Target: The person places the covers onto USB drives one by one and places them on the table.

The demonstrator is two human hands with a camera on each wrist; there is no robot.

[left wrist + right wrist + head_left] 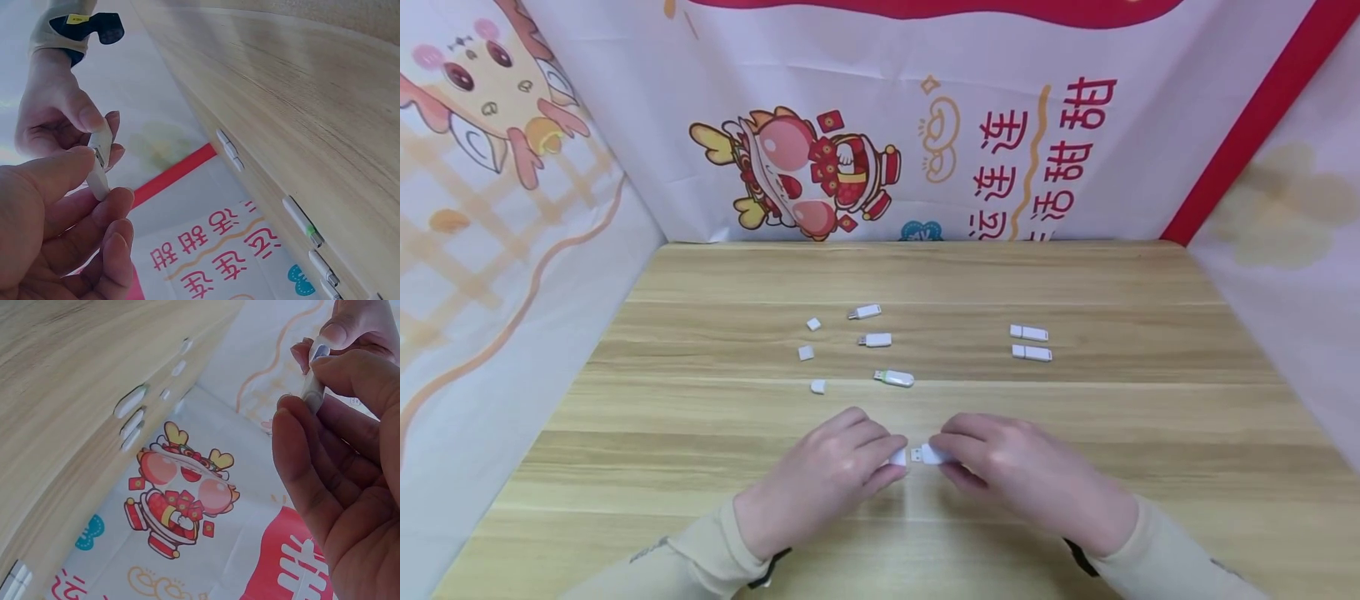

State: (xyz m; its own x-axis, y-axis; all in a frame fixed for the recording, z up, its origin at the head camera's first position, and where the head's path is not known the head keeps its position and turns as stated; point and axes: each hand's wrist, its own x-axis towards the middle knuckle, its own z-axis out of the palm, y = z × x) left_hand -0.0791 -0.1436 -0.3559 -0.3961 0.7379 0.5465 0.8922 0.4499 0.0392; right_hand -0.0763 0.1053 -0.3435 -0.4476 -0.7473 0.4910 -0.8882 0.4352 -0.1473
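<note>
Above the near middle of the table, my left hand [842,457] pinches a small white cap [898,457] between thumb and fingertips. Facing it, my right hand [1011,462] grips a white USB flash drive [934,454] by its body, the metal plug pointing left at the cap. In the head view a narrow gap separates plug and cap. From the left wrist, the cap [97,182] sits just below the drive [102,136]. Fingers partly cover the drive [314,399] in the right wrist view.
Beyond the hands lie three uncapped flash drives, the nearest with a green band [895,378]. Three loose caps, one of them rounded [817,387], lie left of them. Two capped drives [1032,353] rest farther right. Printed cloth [865,83] surrounds the wooden table [1112,292].
</note>
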